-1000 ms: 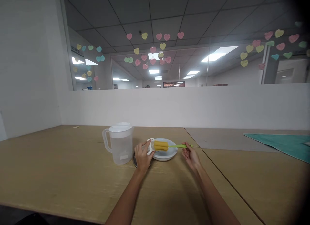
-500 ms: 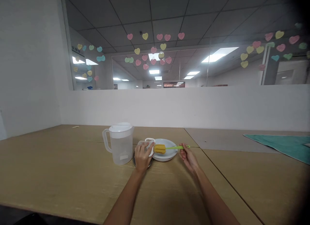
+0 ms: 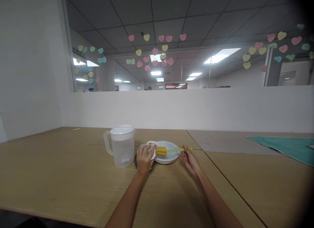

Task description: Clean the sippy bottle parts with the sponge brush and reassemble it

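Note:
My left hand [image 3: 144,159] is wrapped round a pale cup [image 3: 153,153] tipped on its side, its white rim facing right. Most of the cup's body is hidden by my fingers. Between thumb and fingers, my right hand [image 3: 189,158] grips the thin green handle of a sponge brush [image 3: 161,151]. The yellow sponge head is at the cup's mouth; whether its tip is inside I cannot tell. Below and behind the brush sits a white bowl [image 3: 169,161]. A round dark-rimmed dish [image 3: 135,162] lies partly hidden under my left hand.
A translucent lidded pitcher [image 3: 122,149] stands just left of my left hand, its handle turned left. At the far right a teal cloth [image 3: 282,146] lies on the table [image 3: 73,175]. A white wall [image 3: 171,110] with a window above closes off the back.
The brush and my right hand have shifted very slightly left, toward the cup. My left hand keeps its hold on the cup in almost the same place.

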Motion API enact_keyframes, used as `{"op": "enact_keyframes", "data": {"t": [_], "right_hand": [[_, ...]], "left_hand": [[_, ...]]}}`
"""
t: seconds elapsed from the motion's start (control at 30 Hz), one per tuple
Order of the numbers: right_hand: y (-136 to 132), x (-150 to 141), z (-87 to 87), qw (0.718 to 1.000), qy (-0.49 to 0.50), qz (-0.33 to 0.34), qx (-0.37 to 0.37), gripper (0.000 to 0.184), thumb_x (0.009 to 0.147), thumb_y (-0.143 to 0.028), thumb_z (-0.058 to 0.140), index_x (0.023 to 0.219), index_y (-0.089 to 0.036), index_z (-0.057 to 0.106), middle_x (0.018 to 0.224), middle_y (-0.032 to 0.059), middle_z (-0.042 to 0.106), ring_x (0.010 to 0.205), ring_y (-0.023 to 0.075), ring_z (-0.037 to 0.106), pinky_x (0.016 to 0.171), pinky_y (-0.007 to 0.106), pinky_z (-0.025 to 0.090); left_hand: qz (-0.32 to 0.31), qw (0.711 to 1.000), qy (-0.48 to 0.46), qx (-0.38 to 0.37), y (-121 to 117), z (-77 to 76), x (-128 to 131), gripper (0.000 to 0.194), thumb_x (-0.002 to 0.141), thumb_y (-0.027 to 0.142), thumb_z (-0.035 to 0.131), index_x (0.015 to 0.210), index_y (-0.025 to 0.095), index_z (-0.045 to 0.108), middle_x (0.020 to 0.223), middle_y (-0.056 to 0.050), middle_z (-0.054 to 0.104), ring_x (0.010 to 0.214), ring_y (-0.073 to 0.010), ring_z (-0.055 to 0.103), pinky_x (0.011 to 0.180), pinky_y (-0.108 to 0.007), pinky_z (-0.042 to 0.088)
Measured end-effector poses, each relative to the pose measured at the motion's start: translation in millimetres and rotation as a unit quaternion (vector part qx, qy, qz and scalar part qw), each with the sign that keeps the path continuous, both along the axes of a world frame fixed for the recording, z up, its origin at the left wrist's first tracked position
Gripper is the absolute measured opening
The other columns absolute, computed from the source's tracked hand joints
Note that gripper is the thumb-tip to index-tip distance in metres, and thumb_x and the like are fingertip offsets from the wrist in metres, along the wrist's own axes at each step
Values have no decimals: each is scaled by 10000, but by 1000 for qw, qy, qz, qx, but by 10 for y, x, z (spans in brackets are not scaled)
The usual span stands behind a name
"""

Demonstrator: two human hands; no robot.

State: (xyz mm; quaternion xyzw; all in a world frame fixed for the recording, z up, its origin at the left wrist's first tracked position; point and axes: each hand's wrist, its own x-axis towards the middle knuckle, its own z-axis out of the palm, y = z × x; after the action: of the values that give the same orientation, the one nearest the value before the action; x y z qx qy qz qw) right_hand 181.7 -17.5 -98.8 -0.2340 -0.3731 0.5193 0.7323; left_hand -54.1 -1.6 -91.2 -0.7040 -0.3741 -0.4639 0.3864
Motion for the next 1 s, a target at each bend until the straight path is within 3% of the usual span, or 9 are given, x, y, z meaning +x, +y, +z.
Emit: {"op": "enact_keyframes", "data": {"t": [0.23,0.6,0.77,1.0], "right_hand": [[-36,-116,27,999,-37,12,8,371,616,-453,760,814,-180,605,494,-65,520,373,34,390,347,145,303],[-92,-240,48,994,-93,59,4,409,634,-498,731,870,-187,611,516,-57,545,391,46,431,367,159,333],[-118,-343,58,985,-143,93,4,427,661,-526,696,891,-176,615,530,-40,570,387,58,449,376,178,373],[-110,-233,87,993,-105,61,-11,423,646,-484,720,914,-170,627,524,-47,560,392,51,442,368,164,351]], "left_hand": [[10,999,51,15,-34,-10,62,382,798,236,596,1170,320,575,1000,-66,630,888,-200,531,747,-332,352],[10,998,55,-11,13,-52,11,443,771,332,638,1205,304,551,1024,-71,613,904,-209,515,769,-340,352],[-2,997,50,-60,-8,-69,77,476,785,375,616,1245,314,510,1070,-71,606,927,-210,522,772,-343,359],[14,997,19,-78,19,-16,-15,467,799,314,604,1255,281,508,1109,-90,600,984,-219,525,813,-349,364]]}}
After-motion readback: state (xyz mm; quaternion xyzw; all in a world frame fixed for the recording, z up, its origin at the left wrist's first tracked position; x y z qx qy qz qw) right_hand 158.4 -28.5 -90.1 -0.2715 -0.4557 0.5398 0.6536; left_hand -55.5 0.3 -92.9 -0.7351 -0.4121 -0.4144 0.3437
